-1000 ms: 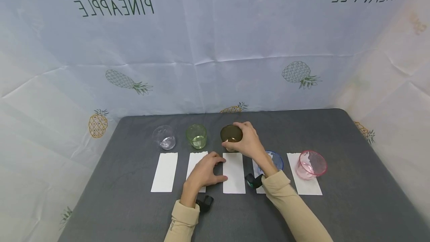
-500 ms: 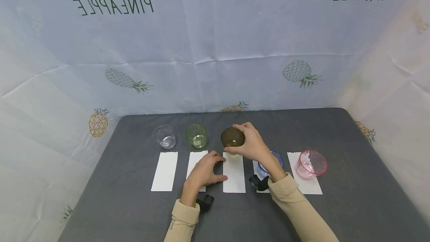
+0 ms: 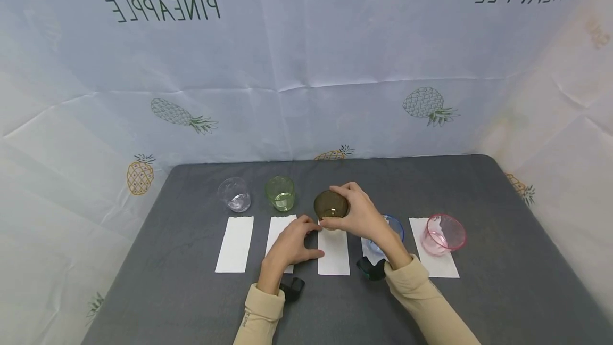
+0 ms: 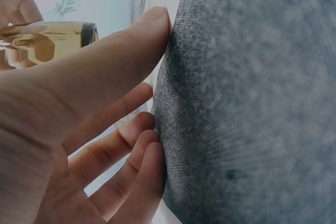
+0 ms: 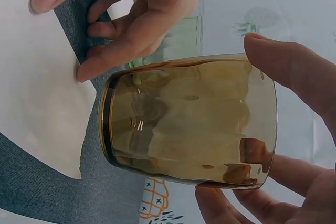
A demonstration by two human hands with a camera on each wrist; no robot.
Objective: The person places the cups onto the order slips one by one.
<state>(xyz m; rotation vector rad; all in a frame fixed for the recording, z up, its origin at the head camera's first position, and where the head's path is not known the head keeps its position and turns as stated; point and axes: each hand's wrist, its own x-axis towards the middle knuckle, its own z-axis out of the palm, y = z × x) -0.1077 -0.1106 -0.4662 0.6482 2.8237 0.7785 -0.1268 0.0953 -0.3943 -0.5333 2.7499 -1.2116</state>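
Note:
My right hand [image 3: 355,211] holds a brown-tinted glass [image 3: 330,205] near its rim, thumb on one side and fingers on the other. The glass hangs close over the far end of the middle white paper strip [image 3: 333,254]. In the right wrist view, the glass [image 5: 184,121] is see-through amber with a thick base. My left hand [image 3: 292,243] rests with thumb and fingers spread at the left edge of that strip, gripping nothing. Its fingertips [image 4: 149,148] touch down on the surface in the left wrist view. Part of the strip to its left is covered by this hand.
A clear glass [image 3: 234,196] and a green glass [image 3: 280,194] stand behind the two left strips. A blue glass [image 3: 395,228], partly behind my right wrist, and a pink glass [image 3: 442,236] stand on the right strips. Pineapple-print cloth [image 3: 306,68] hangs behind the grey table [image 3: 167,302].
The right hand has brought the brown glass slightly toward me, from behind the middle strip to over its far end. The left hand stays in place.

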